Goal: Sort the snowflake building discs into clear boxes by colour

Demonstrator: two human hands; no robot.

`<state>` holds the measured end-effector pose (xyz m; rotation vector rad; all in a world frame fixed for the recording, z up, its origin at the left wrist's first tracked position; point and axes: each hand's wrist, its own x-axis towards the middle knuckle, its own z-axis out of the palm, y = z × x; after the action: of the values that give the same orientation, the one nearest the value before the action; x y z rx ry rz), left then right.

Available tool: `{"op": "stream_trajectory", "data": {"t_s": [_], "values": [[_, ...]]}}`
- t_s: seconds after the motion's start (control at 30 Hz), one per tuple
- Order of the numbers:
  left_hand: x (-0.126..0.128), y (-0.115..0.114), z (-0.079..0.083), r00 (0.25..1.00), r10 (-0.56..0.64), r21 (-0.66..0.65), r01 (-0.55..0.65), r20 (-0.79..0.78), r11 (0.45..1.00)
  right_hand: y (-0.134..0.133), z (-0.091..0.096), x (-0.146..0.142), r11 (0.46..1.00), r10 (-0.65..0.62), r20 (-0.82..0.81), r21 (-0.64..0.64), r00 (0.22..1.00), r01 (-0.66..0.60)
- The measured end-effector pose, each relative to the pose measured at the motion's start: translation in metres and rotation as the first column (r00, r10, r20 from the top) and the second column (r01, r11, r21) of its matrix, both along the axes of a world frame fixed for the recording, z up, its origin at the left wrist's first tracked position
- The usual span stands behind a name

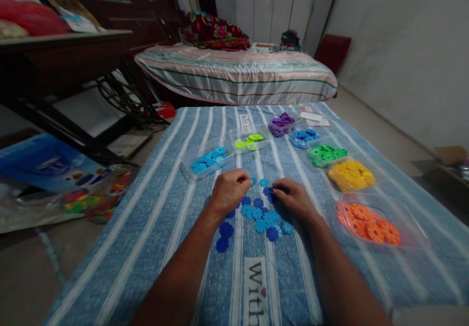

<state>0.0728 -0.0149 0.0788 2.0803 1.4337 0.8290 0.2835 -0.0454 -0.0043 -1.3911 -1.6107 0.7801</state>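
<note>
Between the thumb and forefinger of my left hand (231,190) is a light blue notched plastic disc (253,182). Opposite it, my right hand (295,198) has its fingers curled and pinched at the edge of a dark blue notched disc (269,192). A single light blue disc (264,183) lies on the cloth between both hands. Nearer to me, a loose spread of light blue discs (261,226) mixes with dark blue discs (273,233). Two more dark blue discs (226,229) sit beside my left forearm. Part of the pile beside my left wrist is hidden.
Clear tubs arc around the pile: light blue discs (209,160), lime (250,142), purple (281,123), blue (304,138), green (327,155), yellow (352,174) and orange (370,224). White cards (313,118) lie at the far right of the striped cloth (146,218). A bed (238,79) stands beyond.
</note>
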Motion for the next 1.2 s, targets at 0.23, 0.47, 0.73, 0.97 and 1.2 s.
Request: {"op": "stream_trajectory", "data": {"t_s": [0.23, 0.47, 0.73, 0.97, 1.2], "values": [[-0.056, 0.061, 0.019, 0.919, 0.391, 0.333, -0.357, -0.039, 0.872, 0.001, -0.005, -0.001, 1.0, -0.005, -0.012, 0.006, 1.0, 0.006], [-0.078, 0.055, 0.006, 0.831, 0.474, 0.04, -0.505, 0.292, 0.862, 0.001, -0.001, -0.002, 1.0, -0.007, 0.027, 0.024, 1.0, 0.006], [-0.055, 0.026, 0.004, 0.876, 0.374, -0.081, -0.367, 0.304, 0.927, 0.002, -0.001, -0.002, 1.0, -0.016, 0.029, 0.02, 0.999, 0.016], [-0.005, -0.007, -0.01, 0.986, -0.166, -0.157, 0.164, -0.002, 0.974, 0.0, 0.001, -0.003, 0.999, -0.028, 0.034, 0.036, 0.999, 0.027], [0.02, -0.025, -0.018, 0.834, -0.451, -0.222, 0.397, -0.318, 0.89, 0.002, -0.003, -0.002, 0.998, -0.032, 0.04, 0.055, 0.999, 0.03]]}}
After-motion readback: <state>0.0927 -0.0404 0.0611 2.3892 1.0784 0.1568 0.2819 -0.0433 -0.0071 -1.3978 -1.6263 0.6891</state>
